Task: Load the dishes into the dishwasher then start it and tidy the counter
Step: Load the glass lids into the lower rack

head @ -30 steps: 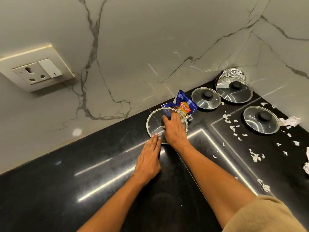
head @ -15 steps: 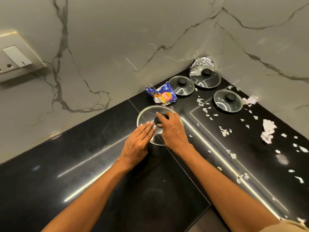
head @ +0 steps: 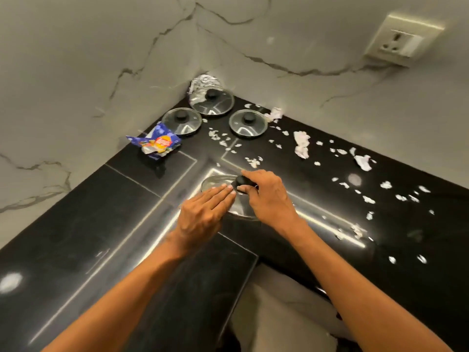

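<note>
The glass lid (head: 218,182) has been drawn away from the chip packet (head: 158,143) toward the counter's inner corner.

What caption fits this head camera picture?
Right hand grips a glass lid by its knob; left hand rests flat on it.

2 grey marble-look walls (head: 101,59) with dark veins meet in a far corner. A cream socket plate (head: 398,44) sits high on the right wall. Below them a glossy black surface (head: 88,237) runs in an L along both walls, marked by thin pale inlay lines and bright streaks of reflected light. Pale floor (head: 279,313) shows near, inside the L's bend.
</note>
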Available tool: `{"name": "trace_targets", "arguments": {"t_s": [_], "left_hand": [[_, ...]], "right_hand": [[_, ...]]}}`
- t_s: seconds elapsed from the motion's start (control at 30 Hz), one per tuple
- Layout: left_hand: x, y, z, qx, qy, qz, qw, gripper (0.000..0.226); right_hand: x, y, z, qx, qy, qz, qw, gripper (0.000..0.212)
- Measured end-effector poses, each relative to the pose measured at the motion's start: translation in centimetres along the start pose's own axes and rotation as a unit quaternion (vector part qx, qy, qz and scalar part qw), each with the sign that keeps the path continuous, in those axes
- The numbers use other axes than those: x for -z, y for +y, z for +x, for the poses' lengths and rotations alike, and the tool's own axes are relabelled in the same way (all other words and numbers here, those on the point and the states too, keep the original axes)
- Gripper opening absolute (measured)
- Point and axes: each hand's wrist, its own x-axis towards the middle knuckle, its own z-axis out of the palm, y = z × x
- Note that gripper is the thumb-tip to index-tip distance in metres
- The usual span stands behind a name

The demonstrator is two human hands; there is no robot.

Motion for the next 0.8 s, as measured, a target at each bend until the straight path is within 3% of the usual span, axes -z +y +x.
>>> {"name": "trace_targets", "arguments": {"t_s": [0.23, 0.43, 0.8], "left_hand": [[-2.3, 10.7, 2.5, -0.090, -0.016, -0.108, 0.990, 0.034], [-3.2, 22.1, 1.9, -0.147, -0.008, -0.195, 0.970, 0.031], [-2.9, 41.4, -1.7, -0.269, -0.036, -0.336, 0.902, 0.033]], "right_hand": [[6.1, 4.5, -11.8, -0.147, 0.064, 0.049, 0.986, 0.024], [8.0, 6.0, -28.6, -0.195, 0.191, 0.055, 0.960, 0.047], [9.2, 7.2, -51.7, -0.261, 0.318, -0.057, 0.910, 0.050]]}}
